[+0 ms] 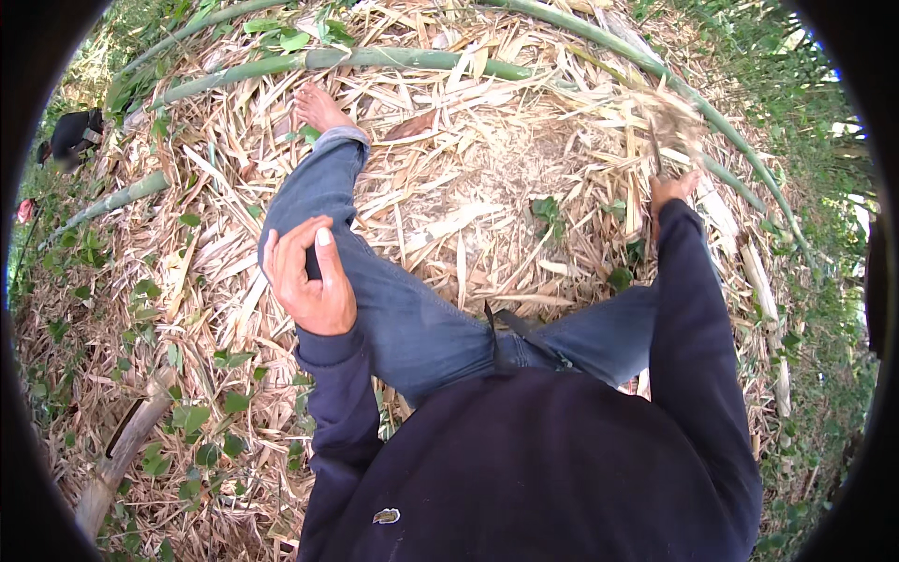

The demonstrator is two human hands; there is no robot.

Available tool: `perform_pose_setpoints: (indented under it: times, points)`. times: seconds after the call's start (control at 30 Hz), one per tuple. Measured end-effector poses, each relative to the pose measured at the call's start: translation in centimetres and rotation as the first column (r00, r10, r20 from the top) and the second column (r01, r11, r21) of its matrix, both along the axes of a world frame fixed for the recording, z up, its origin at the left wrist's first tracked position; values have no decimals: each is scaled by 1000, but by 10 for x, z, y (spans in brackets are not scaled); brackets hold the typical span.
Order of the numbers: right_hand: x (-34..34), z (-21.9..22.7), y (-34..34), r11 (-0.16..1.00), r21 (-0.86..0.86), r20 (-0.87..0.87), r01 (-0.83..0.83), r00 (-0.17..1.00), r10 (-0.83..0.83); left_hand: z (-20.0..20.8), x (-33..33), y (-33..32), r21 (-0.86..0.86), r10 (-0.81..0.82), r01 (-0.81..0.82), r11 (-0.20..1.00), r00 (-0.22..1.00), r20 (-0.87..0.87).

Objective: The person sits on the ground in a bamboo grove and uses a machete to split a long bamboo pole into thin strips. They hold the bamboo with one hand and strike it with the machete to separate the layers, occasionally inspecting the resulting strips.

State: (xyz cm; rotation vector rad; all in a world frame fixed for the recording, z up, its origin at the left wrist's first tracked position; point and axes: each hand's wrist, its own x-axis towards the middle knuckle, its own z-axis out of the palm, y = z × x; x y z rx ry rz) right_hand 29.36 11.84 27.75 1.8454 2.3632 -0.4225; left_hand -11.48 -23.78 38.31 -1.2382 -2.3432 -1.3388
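Observation:
Above my left thigh my left hand (314, 281) is raised with nothing in it, its fingers loosely bent and the thumb apart. My right arm reaches out to the far right, where my right hand (672, 190) is closed. From it a narrow dark strip (655, 140), smeared by motion, points away from me; its kind cannot be made out. Blurred tan dry leaves (676, 122) surround that strip. Just beyond and beside the right hand runs a green bamboo stem (735, 181).
Dry bamboo leaves (449, 178) litter the ground. A long bamboo stem (393, 58) lies across the far side, near my bare foot (323, 108). Another curved stem (693, 94) arches at the right. A cut log (122, 454) lies at the near left; a black object (75, 136) sits far left.

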Motion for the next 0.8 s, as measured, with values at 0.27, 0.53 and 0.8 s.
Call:
perform_pose_setpoints:
  times: [0.27,0.53,0.8]
  points:
    - [-76,-8,-138,754,-623,-75,-207,976,206,6,14,34,-106,-11,4,994,998,-66]
    - [77,48,12,961,-188,-228,202,943,-243,6,22,45,-100,-40,33,994,997,-62]
    - [64,135,8,831,-552,-834,66,-29,-551,-8,131,171,37,-482,547,836,700,526]
